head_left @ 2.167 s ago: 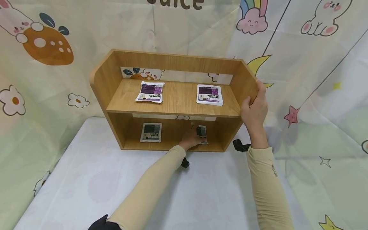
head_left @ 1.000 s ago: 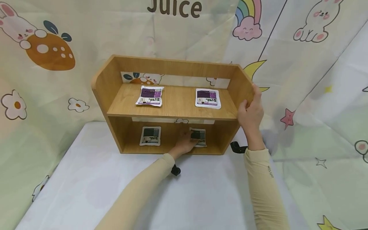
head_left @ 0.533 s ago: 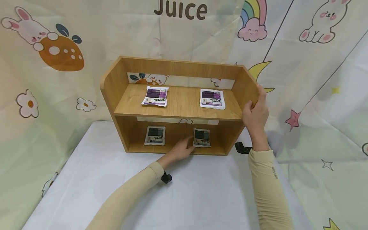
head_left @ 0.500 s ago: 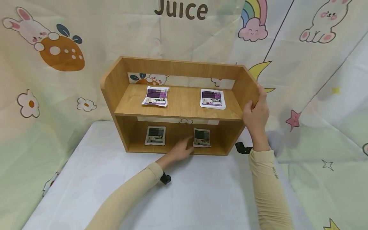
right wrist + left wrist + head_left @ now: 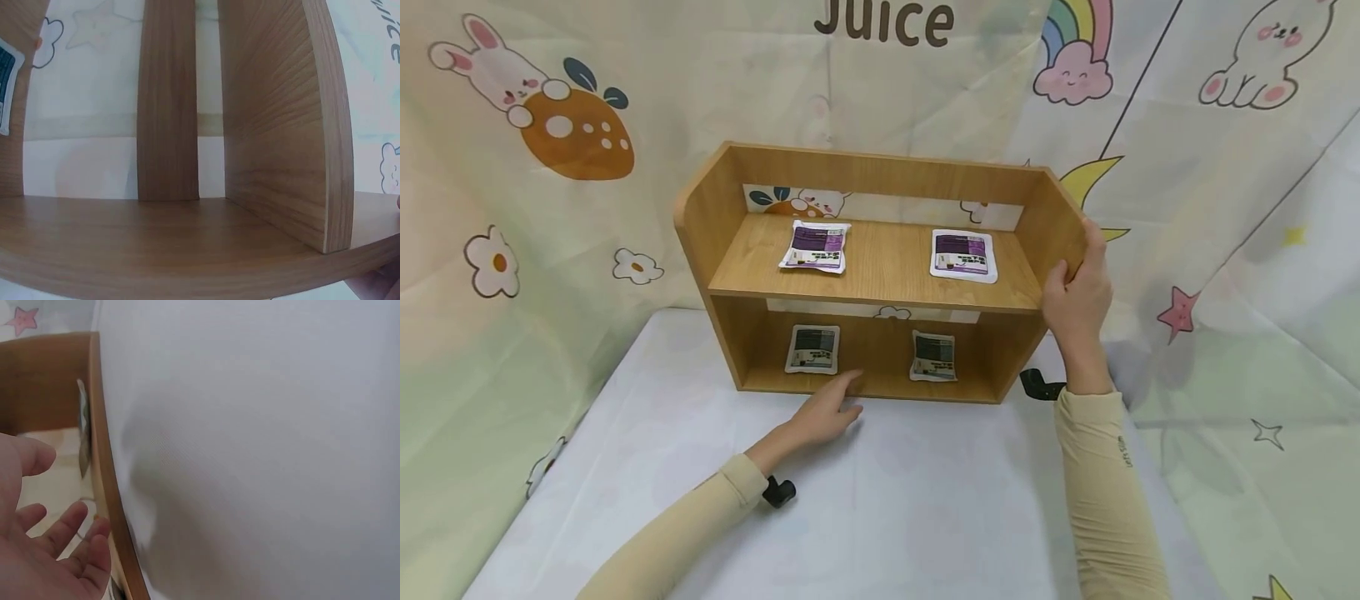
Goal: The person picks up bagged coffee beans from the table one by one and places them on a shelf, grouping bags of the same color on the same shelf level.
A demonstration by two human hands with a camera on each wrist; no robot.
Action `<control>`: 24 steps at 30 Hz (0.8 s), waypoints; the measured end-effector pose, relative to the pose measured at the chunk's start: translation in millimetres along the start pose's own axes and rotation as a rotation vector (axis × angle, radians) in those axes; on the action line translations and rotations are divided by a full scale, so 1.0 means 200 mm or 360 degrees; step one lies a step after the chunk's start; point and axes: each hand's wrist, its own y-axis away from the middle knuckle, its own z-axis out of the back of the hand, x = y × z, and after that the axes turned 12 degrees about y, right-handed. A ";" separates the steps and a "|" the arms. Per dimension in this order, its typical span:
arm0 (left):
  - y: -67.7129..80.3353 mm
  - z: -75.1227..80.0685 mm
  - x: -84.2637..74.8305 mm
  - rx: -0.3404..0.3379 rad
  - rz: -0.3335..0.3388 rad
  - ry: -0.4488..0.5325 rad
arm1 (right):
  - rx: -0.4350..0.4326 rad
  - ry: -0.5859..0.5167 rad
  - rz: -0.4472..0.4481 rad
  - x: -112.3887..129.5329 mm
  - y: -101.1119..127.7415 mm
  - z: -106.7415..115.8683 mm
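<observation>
A two-tier wooden shelf (image 5: 880,300) stands on the white-covered table. Two purple-labelled white packets (image 5: 815,247) lie apart on its upper board. On the lower board are a dark-green-labelled packet (image 5: 812,349) at the left and a matching packet (image 5: 933,357) at the right. My left hand (image 5: 823,417) hovers at the shelf's lower front edge, holding nothing; its fingers are spread and loosely bent in the left wrist view. With my right hand (image 5: 1078,296) I grip the shelf's right side panel, thumb inside; in the right wrist view only a little of that hand shows.
White cloth covers the table (image 5: 925,500) in front of the shelf. Behind it hangs a printed backdrop (image 5: 670,83) with cartoon animals and the word "Juice". A black wrist mount (image 5: 780,492) sticks out by my left wrist, and another black mount (image 5: 1041,385) by my right.
My left hand has let go of the lower right green packet and drawn back left and towards me. That packet lies on the lower board. The right hand keeps its grip.
</observation>
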 end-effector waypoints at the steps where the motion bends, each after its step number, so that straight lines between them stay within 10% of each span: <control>1: 0.02 0.01 0.01 -0.0008 0.0007 -0.0021 | 0.0002 0.0007 -0.0003 0.00 0.00 0.00; 24: 0.57 0.52 0.29 -0.0342 0.0161 -0.0342 | 0.0572 -0.0078 -0.0030 -0.20 0.27 0.13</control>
